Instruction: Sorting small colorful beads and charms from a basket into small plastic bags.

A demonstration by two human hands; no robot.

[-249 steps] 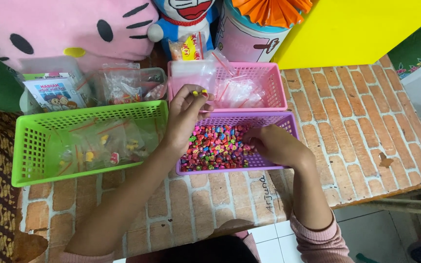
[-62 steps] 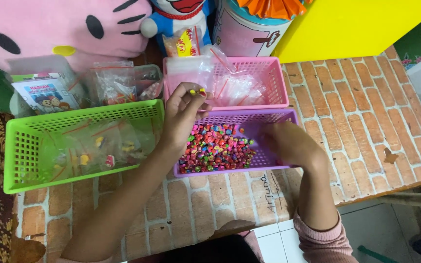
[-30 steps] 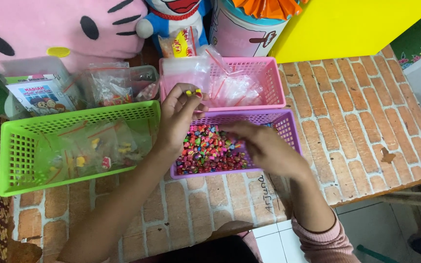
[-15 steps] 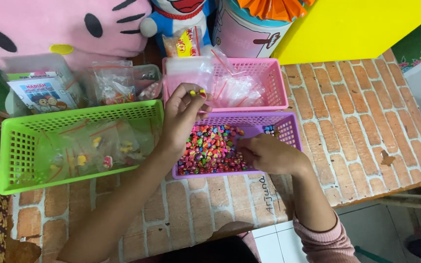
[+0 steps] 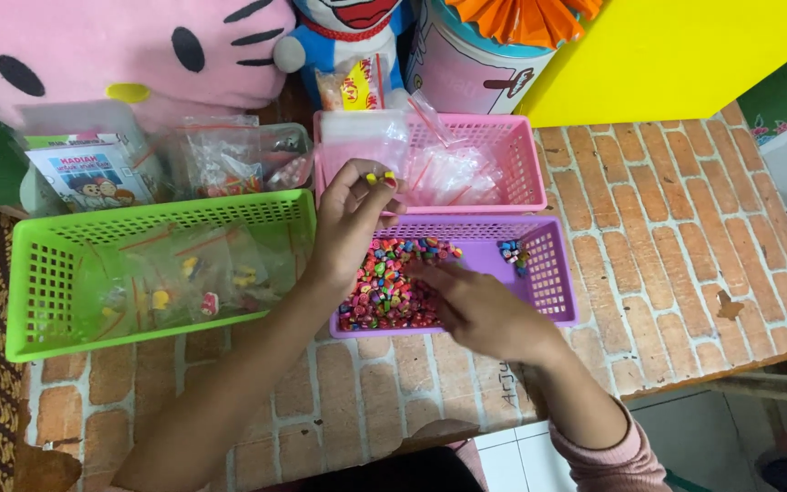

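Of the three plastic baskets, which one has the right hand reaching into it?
The purple basket, nearest the table's front edge, full of small colourful pieces. The right hand rests in it; the pink basket and green basket hold clear bags.

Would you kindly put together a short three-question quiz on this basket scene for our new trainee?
1. True or false: the left hand holds a few small coloured pieces above the purple basket.
2. Which basket holds the loose coloured pieces? A. green basket B. pink basket C. purple basket
3. Fill in: the right hand reaches into the ____ basket.

Key:
1. True; yellow and red pieces show at its fingertips.
2. C; the green basket and pink basket hold clear plastic bags instead.
3. Purple.
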